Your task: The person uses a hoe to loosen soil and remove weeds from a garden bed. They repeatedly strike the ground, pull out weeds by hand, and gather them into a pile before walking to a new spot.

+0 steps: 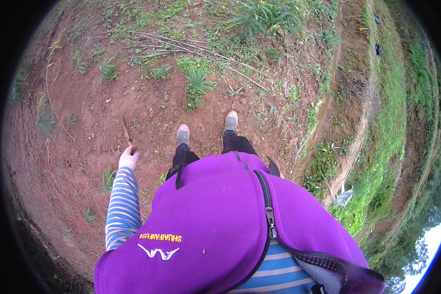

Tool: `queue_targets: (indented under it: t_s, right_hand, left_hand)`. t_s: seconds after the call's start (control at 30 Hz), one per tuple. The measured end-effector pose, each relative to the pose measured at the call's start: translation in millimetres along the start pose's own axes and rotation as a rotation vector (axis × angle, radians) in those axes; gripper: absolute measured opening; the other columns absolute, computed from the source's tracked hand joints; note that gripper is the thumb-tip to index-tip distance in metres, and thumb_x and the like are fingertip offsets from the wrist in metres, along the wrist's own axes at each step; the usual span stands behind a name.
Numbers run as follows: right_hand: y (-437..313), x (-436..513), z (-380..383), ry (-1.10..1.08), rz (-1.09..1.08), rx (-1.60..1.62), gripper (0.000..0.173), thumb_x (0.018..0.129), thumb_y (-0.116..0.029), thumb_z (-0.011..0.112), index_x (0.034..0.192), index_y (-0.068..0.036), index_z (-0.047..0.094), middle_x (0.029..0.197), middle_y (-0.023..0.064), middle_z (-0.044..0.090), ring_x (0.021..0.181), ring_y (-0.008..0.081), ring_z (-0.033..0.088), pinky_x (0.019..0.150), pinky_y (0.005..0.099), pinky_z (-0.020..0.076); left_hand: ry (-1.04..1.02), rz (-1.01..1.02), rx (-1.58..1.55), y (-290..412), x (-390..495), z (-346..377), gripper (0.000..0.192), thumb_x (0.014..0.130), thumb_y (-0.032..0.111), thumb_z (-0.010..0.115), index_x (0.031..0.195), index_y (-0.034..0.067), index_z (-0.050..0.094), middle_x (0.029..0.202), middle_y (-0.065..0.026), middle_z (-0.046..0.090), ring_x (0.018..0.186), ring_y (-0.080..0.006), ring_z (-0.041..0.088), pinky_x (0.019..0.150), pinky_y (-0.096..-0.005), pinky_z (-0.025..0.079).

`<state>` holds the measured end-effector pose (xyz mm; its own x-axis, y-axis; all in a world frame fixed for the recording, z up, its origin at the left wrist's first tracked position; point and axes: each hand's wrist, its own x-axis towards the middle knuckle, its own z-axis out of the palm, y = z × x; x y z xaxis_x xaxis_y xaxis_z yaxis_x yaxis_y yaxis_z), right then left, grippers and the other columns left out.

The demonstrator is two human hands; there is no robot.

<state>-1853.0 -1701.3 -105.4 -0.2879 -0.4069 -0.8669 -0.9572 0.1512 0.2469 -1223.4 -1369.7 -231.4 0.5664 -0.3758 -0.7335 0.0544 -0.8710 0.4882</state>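
My left hand, below a blue-and-white striped sleeve with a pale pink cuff, hangs over bare reddish soil at the left. Its fingers look curled. A thin reddish-brown stalk shows just beyond the fingertips; whether the hand grips it or it lies on the ground is unclear. My right hand is out of view. Beside my right hip, a dark pointed thing, perhaps a blade, sticks out from behind the purple fleece vest. Before me, my muddy grey shoes stand apart on the soil.
Long dry stalks lie across the ground ahead, near small leafy plants and a larger clump. A narrow channel runs along the right, with grassy terraces beyond. Clear plastic lies at the edge.
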Motion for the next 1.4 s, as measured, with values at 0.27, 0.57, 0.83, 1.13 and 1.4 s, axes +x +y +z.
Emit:
queue_targets:
  t_s: [0.27,0.57,0.83,1.13,1.4]
  right_hand:
    - [-143.1,126.4,-99.8,0.139,-0.295,0.250,0.028,0.088,-0.026,0.064,0.106,-0.005,0.058,0.077,0.0101,0.062,0.057,0.0209,0.059,0.052,0.0365,0.0496]
    - [-327.7,231.1,-25.2,-0.241,-0.410,0.864,0.012,0.098,-0.019,0.056,0.105,-0.012,0.050,0.070,-0.0007,0.050,0.050,0.0092,0.046,0.043,0.0262,0.0417]
    - [-423.9,330.5,21.6,-0.433,-0.425,0.483,0.015,0.097,-0.021,0.055,0.099,-0.007,0.049,0.070,0.0007,0.051,0.053,0.0102,0.049,0.045,0.0280,0.0442]
    - [-477.7,340.3,43.7,-0.256,-0.611,-0.439,0.019,0.089,-0.014,0.055,0.098,0.002,0.050,0.061,0.0086,0.058,0.050,0.0217,0.062,0.044,0.0359,0.0501]
    - [-469.8,346.2,66.2,-0.250,-0.553,-0.229,0.017,0.087,-0.010,0.055,0.099,0.000,0.048,0.058,0.0073,0.054,0.042,0.0200,0.057,0.037,0.0363,0.0464]
  left_hand:
    - [0.305,0.127,-0.003,83.0,-25.0,129.0,0.047,0.081,0.002,0.067,0.127,0.006,0.058,0.119,-0.0143,0.060,0.112,-0.0271,0.059,0.096,-0.0343,0.048]
    - [0.009,0.088,0.198,82.7,132.1,260.8,0.053,0.079,0.015,0.072,0.130,0.009,0.057,0.135,-0.0200,0.054,0.125,-0.0365,0.051,0.108,-0.0408,0.039]
    - [-0.517,0.373,0.934,81.9,315.4,344.5,0.044,0.088,0.027,0.062,0.129,0.014,0.057,0.127,-0.0114,0.059,0.117,-0.0306,0.057,0.098,-0.0421,0.047]
    - [-0.322,0.342,0.872,49.5,445.0,302.2,0.053,0.086,0.044,0.063,0.124,0.006,0.061,0.115,-0.0182,0.067,0.109,-0.0321,0.063,0.095,-0.0406,0.049]
    - [-0.267,0.300,0.455,-10.8,447.9,365.9,0.070,0.083,0.031,0.071,0.141,0.003,0.044,0.123,-0.0195,0.062,0.116,-0.0309,0.059,0.099,-0.0376,0.046]
